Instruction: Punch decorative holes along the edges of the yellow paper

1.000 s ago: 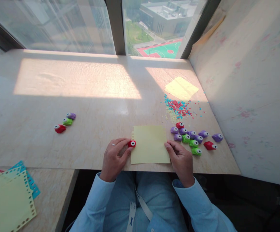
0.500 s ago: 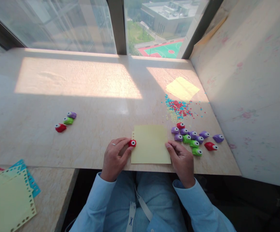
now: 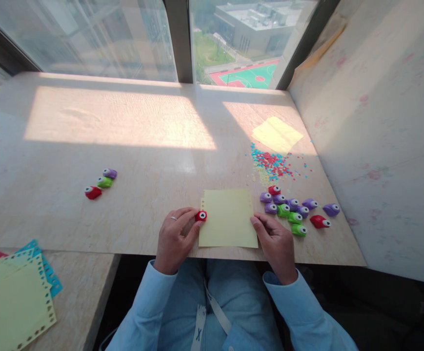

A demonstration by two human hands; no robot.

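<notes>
Left hand (image 3: pixel 175 238) partly hides the red punch (image 3: pixel 202 215).

I have front paper (image 3: pixel 230 219) at the near edge of the table (image 3: pixel 153 180), left hand (image 3: pixel 177 239) and punch (image 3: pixel 201 216) at its left, right hand (image 3: pixel 275 246) at its right. Punch cluster (image 3: pixel 283 210) right, confetti (image 3: pixel 273 163) behind, back paper (image 3: pixel 277 134) behind that. Three punches (image 3: pixel 104 182) well left; paper pile (image 3: pixel 10 302) nearer, far left. Wall (image 3: pixel 387 146) right.

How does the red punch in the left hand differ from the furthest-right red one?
The left hand grips the held punch at the left edge of the yellow sheet; the other red punch lies on the table, apart from the sheet. The held punch is partly hidden, while the other red punch shows whole. Both are red, with a white disc bearing a dark mark.
</notes>
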